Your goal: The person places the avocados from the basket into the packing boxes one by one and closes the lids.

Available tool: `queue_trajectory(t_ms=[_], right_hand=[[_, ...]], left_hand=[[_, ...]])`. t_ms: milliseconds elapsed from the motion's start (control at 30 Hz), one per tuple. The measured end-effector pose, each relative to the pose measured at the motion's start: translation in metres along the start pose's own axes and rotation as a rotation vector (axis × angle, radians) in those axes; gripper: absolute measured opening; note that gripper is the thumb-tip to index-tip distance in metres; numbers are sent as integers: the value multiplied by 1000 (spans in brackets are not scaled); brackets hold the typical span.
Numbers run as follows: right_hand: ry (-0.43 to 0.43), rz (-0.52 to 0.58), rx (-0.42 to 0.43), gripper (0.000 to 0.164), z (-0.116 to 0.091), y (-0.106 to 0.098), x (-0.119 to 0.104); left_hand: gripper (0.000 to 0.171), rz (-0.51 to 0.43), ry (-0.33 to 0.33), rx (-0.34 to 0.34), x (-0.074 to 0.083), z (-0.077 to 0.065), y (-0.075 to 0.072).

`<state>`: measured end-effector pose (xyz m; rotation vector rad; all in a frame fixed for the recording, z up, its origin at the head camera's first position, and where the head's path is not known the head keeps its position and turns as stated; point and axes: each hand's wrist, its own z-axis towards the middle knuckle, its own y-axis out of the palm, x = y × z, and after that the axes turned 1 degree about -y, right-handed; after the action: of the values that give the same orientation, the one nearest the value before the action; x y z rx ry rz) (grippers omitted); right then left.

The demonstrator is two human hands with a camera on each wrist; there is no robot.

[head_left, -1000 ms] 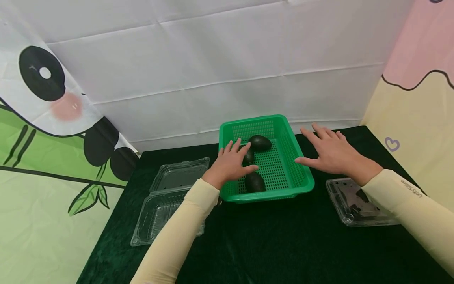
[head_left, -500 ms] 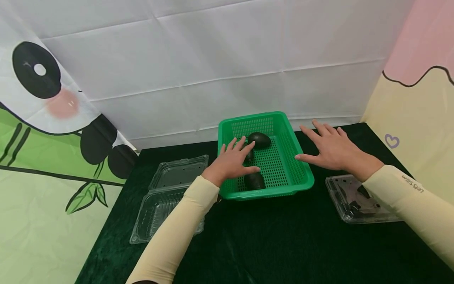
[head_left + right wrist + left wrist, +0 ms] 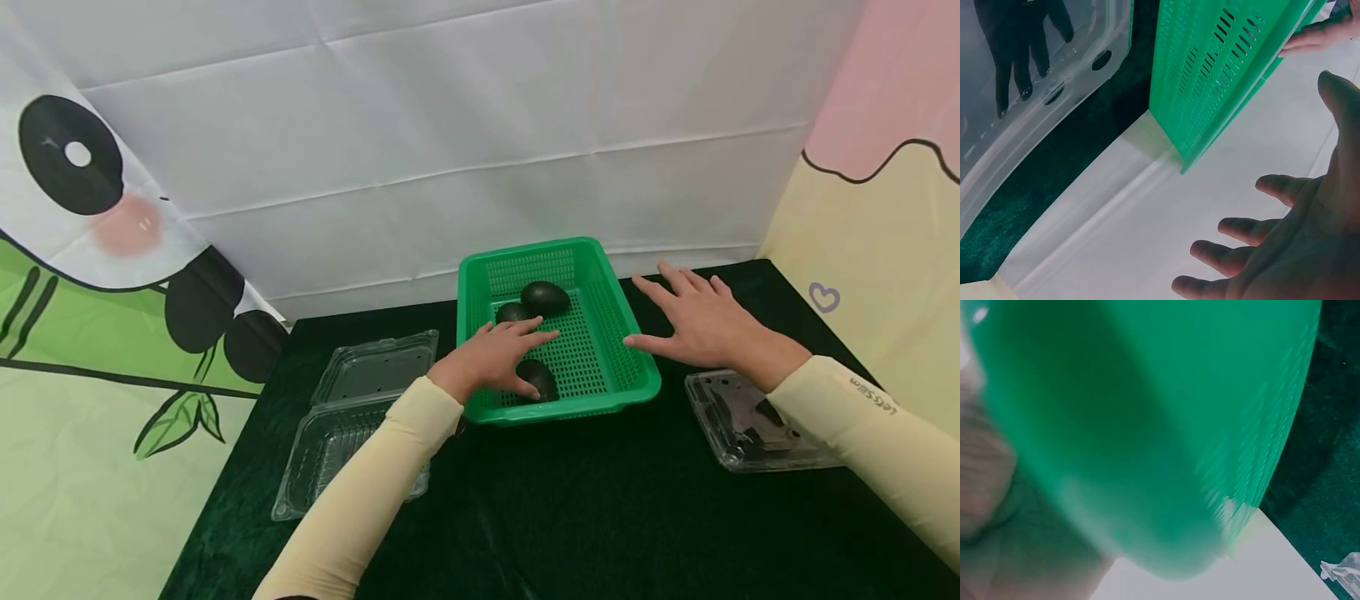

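Three dark avocados lie in a green plastic basket (image 3: pixel 558 411): a far avocado (image 3: pixel 545 298), a middle avocado (image 3: pixel 512 312) close by it, and a near avocado (image 3: pixel 542 382) at the front left. My left hand (image 3: pixel 491 358) reaches over the basket's left side, fingers loosely extended between the middle and near avocados. Its thumb overlaps the near avocado in the head view. In the left wrist view the blurred basket wall (image 3: pixel 1166 425) covers most of the hand. My right hand (image 3: pixel 705 325) hovers right of the basket, fingers spread, holding nothing.
An opened clear plastic clamshell box (image 3: pixel 337 450) lies left of the basket, partly behind my left sleeve. Under my right forearm sits a second clear plastic box (image 3: pixel 738 429). A dark green cloth (image 3: pixel 585 517) covers the table, with a white cloth backdrop (image 3: pixel 420 125) behind.
My left hand has lowered and turned, its fingers now pointing right and its thumb down over the near avocado. The right hand stays nearly still. The head view shifts slightly.
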<state>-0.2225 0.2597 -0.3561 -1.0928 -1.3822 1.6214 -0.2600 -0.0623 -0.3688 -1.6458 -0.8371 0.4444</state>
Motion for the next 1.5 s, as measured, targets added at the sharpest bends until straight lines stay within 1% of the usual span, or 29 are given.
queue_trajectory(t_ms=[167, 333, 467, 600, 767, 833, 1033, 1133, 1300, 1400, 1500], right_hand=[[-6, 2, -3, 97, -3, 0, -2], [-8, 2, -11, 98, -5, 2, -3], [-9, 5, -21, 98, -7, 3, -3], [-8, 12, -30, 99, -8, 4, -3], [-6, 15, -33, 99, -9, 6, -2], [-6, 14, -34, 99, -10, 6, -1], [-1, 17, -35, 98, -11, 6, -1], [-1, 15, -34, 98, -11, 6, -1], [3, 16, -29, 98, -12, 5, -1], [3, 23, -23, 97, -12, 5, -1], [1, 24, -18, 97, -12, 6, -1]], left_hand=[[92, 23, 23, -21, 3, -1, 6], [89, 76, 22, -15, 2, -1, 14], [87, 147, 20, -7, -1, 0, 22], [81, 214, 35, 27, -4, 0, 31], [71, 207, 69, 110, -5, 0, 37], [68, 204, 78, 132, -5, -1, 37], [65, 207, 78, 149, -5, 0, 37], [65, 212, 68, 158, -5, 1, 36], [70, 205, 38, 168, -6, -1, 29], [73, 194, 25, 198, -9, -3, 23], [74, 157, 13, 242, -12, -8, 16]])
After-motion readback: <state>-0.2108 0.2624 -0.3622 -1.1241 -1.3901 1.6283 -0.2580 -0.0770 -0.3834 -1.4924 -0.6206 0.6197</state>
